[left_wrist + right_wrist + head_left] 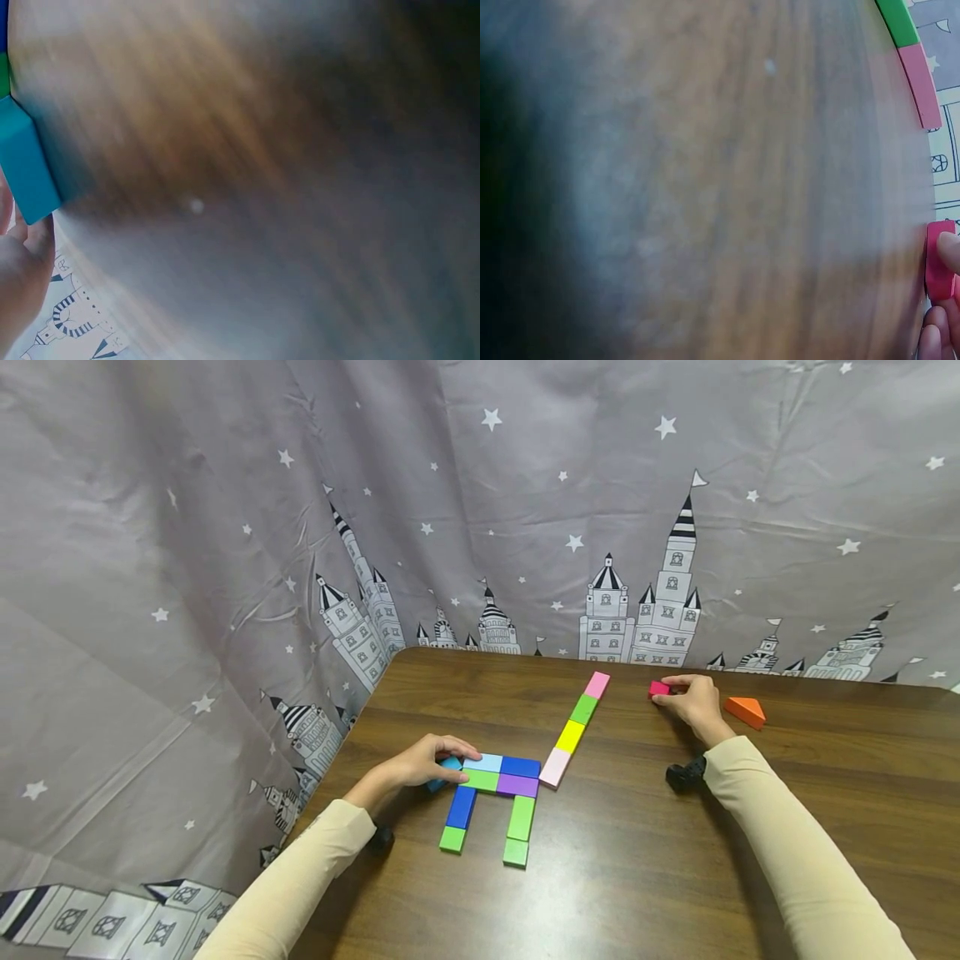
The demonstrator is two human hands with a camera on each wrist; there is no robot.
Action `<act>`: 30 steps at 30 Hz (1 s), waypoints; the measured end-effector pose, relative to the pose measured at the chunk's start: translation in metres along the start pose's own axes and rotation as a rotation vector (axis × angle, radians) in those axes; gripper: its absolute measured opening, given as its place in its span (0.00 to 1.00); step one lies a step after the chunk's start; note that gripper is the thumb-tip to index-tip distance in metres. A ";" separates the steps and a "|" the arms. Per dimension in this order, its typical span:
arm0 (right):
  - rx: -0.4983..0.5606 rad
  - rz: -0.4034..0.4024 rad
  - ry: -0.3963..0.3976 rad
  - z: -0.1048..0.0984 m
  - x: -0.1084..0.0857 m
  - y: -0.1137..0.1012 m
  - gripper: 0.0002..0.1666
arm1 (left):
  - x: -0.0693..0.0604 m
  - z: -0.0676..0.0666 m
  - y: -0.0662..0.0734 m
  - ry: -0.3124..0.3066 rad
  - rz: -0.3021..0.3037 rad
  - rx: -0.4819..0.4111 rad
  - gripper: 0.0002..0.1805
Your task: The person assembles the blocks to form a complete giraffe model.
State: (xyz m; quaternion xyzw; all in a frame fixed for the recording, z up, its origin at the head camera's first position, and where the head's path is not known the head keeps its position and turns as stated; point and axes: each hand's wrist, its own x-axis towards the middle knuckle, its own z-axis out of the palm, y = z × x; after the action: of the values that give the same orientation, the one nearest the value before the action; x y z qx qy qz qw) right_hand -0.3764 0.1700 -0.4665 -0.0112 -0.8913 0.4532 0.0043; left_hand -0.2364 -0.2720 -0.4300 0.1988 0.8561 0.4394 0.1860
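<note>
My left hand (pixel 420 762) reaches round a teal block (pixel 444 774) at the left end of a flat block figure, thumb and fingers on either side of it. Its fingertips lie by the light blue block (pixel 483 762) and the green block (pixel 482 780). In the left wrist view the teal block (pixel 28 161) shows at the left edge, with fingers at its lower end. At the back of the table, my right hand (pixel 696 703) pinches a small red block (pixel 658 690). The right wrist view shows the thumb on the red block (pixel 939 262).
Beside the light blue and green blocks lie a dark blue block (pixel 521 767) and a purple block (pixel 517 786). Two legs of blue and green blocks extend towards me. A slanted row includes a yellow block (pixel 570 737). An orange triangular block (pixel 746 712) lies right of my right hand.
</note>
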 end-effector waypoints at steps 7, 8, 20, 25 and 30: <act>0.010 -0.040 0.028 0.002 0.002 -0.003 0.23 | 0.000 0.000 -0.001 -0.001 0.002 -0.001 0.18; 0.014 -0.042 0.032 0.003 0.003 -0.004 0.23 | 0.000 0.000 -0.001 -0.001 0.000 0.001 0.18; 0.041 -0.052 0.091 0.016 0.013 -0.016 0.22 | 0.001 -0.001 0.000 -0.001 -0.019 0.019 0.18; 0.052 -0.043 0.090 0.027 0.016 -0.021 0.21 | 0.001 -0.001 0.000 0.001 -0.027 0.014 0.19; 0.055 -0.036 0.090 0.036 0.019 -0.025 0.21 | 0.001 0.000 -0.001 0.003 -0.037 0.015 0.18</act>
State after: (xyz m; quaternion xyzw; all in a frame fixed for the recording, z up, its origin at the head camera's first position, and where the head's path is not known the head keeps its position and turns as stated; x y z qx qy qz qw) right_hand -0.3968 0.1261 -0.4675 -0.0153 -0.8775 0.4764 0.0530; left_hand -0.2371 -0.2722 -0.4306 0.1838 0.8631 0.4297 0.1914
